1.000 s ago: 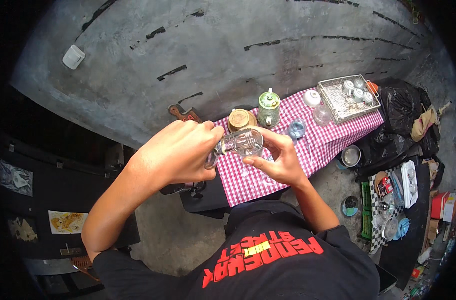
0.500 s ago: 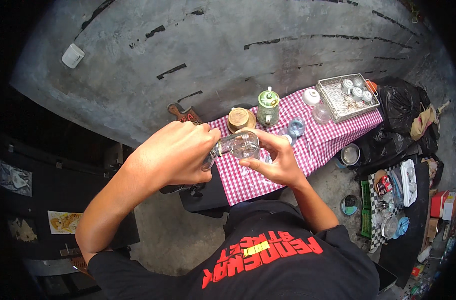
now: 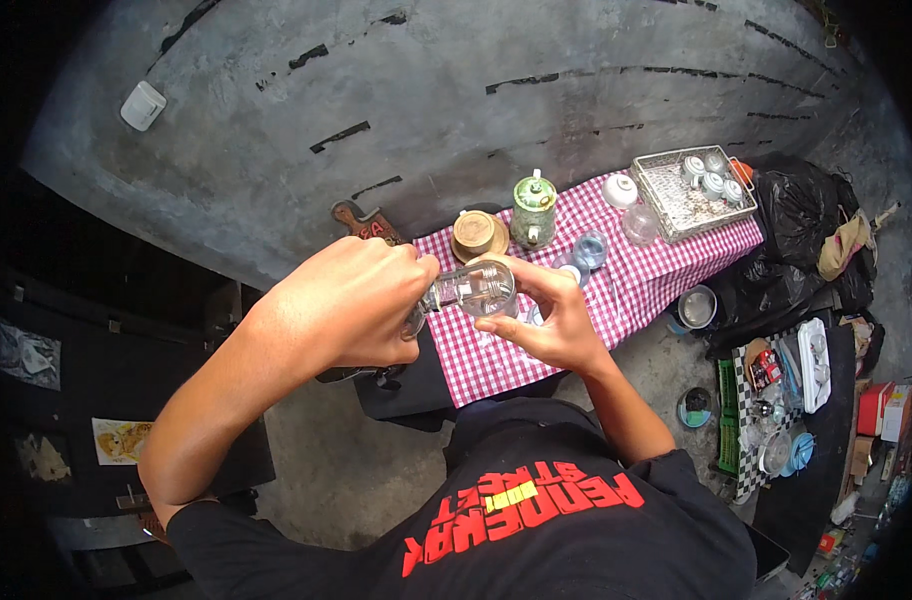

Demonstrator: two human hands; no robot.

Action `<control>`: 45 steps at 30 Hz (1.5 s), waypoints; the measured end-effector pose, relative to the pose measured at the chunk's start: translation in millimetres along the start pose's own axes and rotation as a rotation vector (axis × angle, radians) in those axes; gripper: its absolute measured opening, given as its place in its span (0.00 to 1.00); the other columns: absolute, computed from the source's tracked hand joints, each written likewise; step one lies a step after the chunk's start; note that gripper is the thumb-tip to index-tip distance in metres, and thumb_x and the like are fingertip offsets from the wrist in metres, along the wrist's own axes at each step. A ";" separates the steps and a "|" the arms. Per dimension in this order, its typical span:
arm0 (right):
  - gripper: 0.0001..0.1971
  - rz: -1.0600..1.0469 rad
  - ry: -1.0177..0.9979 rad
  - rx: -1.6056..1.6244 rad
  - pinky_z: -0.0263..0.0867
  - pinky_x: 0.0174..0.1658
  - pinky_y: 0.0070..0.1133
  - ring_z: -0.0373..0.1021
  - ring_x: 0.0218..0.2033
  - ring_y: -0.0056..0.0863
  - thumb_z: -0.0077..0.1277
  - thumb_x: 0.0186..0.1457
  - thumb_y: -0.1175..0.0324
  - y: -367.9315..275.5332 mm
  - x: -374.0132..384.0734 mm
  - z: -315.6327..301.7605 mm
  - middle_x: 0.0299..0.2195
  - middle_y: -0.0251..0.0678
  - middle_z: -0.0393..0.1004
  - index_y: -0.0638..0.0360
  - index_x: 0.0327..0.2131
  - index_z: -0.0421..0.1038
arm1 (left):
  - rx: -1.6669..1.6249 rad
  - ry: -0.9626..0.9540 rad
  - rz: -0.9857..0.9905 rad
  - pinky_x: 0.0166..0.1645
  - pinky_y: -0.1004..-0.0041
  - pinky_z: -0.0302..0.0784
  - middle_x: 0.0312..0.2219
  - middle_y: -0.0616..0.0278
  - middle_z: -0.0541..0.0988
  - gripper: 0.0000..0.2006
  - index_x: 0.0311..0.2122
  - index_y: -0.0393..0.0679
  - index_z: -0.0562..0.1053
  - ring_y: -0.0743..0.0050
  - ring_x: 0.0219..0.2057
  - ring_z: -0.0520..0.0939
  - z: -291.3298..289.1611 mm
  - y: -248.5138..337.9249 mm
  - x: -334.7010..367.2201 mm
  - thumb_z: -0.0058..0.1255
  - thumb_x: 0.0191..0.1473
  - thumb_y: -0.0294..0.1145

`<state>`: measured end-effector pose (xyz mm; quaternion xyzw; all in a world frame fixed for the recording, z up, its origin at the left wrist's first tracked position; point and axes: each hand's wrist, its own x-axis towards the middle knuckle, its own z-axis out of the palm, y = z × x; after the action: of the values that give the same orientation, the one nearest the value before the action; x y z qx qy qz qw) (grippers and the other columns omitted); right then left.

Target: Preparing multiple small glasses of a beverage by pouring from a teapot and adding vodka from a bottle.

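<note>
Over the near left part of the checkered table, a clear glass vessel [image 3: 489, 285] is held on its side between my hands. My left hand [image 3: 361, 305] closes around its narrower end, and a bit of clear glass shows below those fingers. My right hand [image 3: 551, 315] grips the wider rounded end between thumb and fingers. My left palm hides the vessel's exact shape. Just beyond my hands stand a brown cup-like piece on a saucer [image 3: 473, 232] and a green lidded pot [image 3: 534, 212]. A blue-tinted glass [image 3: 590, 249] sits beyond my right hand.
The red-and-white checkered cloth [image 3: 626, 290] covers the table. A wire tray [image 3: 676, 200] with several lidded cups stands at its far right, beside a white bowl [image 3: 619, 189]. Black plastic bags [image 3: 801, 225] lie beyond. A green crate [image 3: 727, 415] and dishes are lower right.
The view has shifted very slightly. My hands keep their hold on the glass vessel, with almost no visible movement.
</note>
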<state>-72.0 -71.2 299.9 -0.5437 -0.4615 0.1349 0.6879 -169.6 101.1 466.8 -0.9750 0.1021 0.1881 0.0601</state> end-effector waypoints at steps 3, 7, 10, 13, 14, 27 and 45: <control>0.29 -0.006 -0.001 -0.019 0.70 0.49 0.24 0.76 0.44 0.28 0.68 0.45 0.68 -0.1 -0.7 -0.7 0.43 0.45 0.79 0.69 0.51 0.71 | 0.004 -0.034 -0.015 0.37 0.58 0.77 0.29 0.46 0.78 0.24 0.33 0.34 0.69 0.45 0.33 0.81 -2.1 1.3 1.4 0.65 0.38 0.41; 0.30 -0.013 0.007 -0.023 0.70 0.49 0.25 0.76 0.44 0.28 0.68 0.45 0.68 0.8 -2.0 0.1 0.43 0.45 0.79 0.69 0.51 0.71 | 0.020 -0.023 -0.010 0.37 0.58 0.77 0.29 0.46 0.78 0.24 0.33 0.33 0.69 0.45 0.33 0.81 -1.5 1.8 1.3 0.65 0.38 0.42; 0.30 0.018 0.016 0.008 0.70 0.49 0.25 0.76 0.44 0.29 0.68 0.44 0.67 1.0 -3.2 1.0 0.43 0.45 0.78 0.69 0.51 0.71 | 0.022 -0.039 -0.014 0.37 0.58 0.77 0.29 0.46 0.77 0.25 0.33 0.33 0.69 0.45 0.33 0.81 -2.2 1.8 1.2 0.66 0.38 0.43; 0.30 0.009 0.016 0.002 0.70 0.49 0.25 0.76 0.44 0.29 0.68 0.44 0.67 1.8 -3.2 1.9 0.43 0.45 0.78 0.69 0.51 0.71 | 0.018 -0.010 0.001 0.37 0.58 0.77 0.29 0.45 0.77 0.25 0.33 0.33 0.69 0.45 0.33 0.81 -1.0 0.8 -0.2 0.66 0.37 0.43; 0.30 0.011 0.015 0.002 0.70 0.49 0.25 0.76 0.44 0.29 0.68 0.45 0.67 1.7 -2.9 2.4 0.43 0.45 0.78 0.69 0.51 0.71 | 0.017 -0.010 0.002 0.37 0.57 0.77 0.29 0.45 0.77 0.25 0.33 0.33 0.69 0.45 0.33 0.81 -1.3 0.6 -0.7 0.66 0.37 0.43; 0.30 -0.013 0.016 -0.010 0.70 0.49 0.24 0.76 0.44 0.28 0.68 0.45 0.68 4.6 0.0 6.1 0.44 0.45 0.78 0.69 0.51 0.71 | -0.005 -0.030 -0.013 0.38 0.57 0.77 0.30 0.45 0.78 0.25 0.33 0.33 0.69 0.44 0.34 0.81 -0.7 -2.8 -1.3 0.66 0.38 0.43; 0.30 0.008 0.018 -0.012 0.70 0.49 0.24 0.76 0.44 0.27 0.68 0.44 0.67 4.9 3.6 3.4 0.43 0.43 0.79 0.68 0.51 0.71 | 0.025 -0.088 -0.049 0.39 0.58 0.77 0.30 0.45 0.78 0.25 0.34 0.33 0.70 0.45 0.34 0.81 -4.4 -3.8 4.8 0.66 0.37 0.42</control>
<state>-71.2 -64.7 297.3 -0.5506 -0.4541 0.1301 0.6882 -162.8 103.3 469.3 -0.9671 0.0778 0.2279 0.0815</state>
